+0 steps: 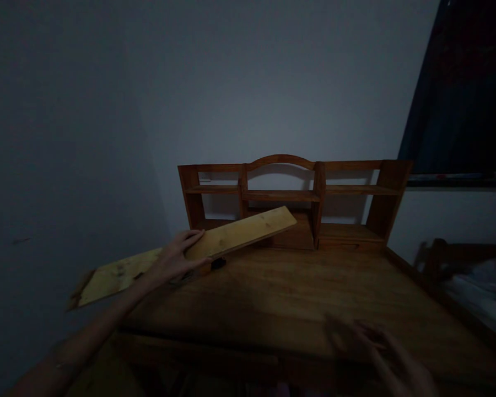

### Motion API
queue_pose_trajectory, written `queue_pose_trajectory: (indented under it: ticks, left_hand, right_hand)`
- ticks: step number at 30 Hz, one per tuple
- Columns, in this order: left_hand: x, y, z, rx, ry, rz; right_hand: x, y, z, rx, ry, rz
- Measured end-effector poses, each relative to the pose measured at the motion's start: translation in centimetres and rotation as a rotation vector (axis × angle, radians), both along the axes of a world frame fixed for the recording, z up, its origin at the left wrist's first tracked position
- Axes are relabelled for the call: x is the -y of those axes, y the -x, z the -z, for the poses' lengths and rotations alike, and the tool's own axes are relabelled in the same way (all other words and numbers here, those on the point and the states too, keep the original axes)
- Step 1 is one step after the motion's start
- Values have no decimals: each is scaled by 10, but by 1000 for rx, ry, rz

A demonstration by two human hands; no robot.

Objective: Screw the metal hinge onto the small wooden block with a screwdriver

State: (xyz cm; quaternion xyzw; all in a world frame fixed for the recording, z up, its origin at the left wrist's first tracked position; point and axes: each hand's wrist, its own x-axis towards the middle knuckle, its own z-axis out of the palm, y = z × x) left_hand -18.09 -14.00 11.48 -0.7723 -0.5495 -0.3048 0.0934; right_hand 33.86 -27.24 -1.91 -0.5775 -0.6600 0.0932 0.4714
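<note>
My left hand (176, 256) grips a long, pale wooden board (248, 229) near its middle, thumb below and fingers over the top edge. The board is raised over the left side of a brown wooden desk (314, 286), tilted with its right end higher. Low on the right, my right hand (391, 353) hovers over the desk's front part, its shadow beside it. Blur and dim light hide what its fingers do. Partly behind the board and my left hand, a small black object (218, 263) and an orange item (205, 268) lie on the desktop.
A wooden shelf unit (281, 195) with open compartments and an arched top stands at the back of the desk, near a plain wall (231, 82). To the right are a dark window or panel (463, 105) and wooden furniture with pale cloth (485, 281).
</note>
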Motion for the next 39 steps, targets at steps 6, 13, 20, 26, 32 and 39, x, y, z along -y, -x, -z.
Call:
queue_pose_trajectory:
  ticks: [6, 13, 20, 26, 32, 39]
  left_hand:
    - [-30, -139, 31, 56, 89, 372]
    - [-55, -229, 97, 101, 249, 560]
    - [-73, -240, 136, 161, 326, 559]
    - [-92, -238, 153, 203, 354, 536]
    - [-103, -228, 160, 213, 407, 526]
    - [-115, -220, 156, 198, 441, 512]
  right_hand:
    - [-29, 39, -59, 216, -197, -21]
    - [-103, 16, -42, 291, -103, -150]
    - [-146, -17, 15, 340, 121, -213]
    - [-166, -15, 24, 320, 178, -236]
    - [-178, -7, 35, 312, 180, -260]
    - [-183, 6, 35, 319, 160, -238]
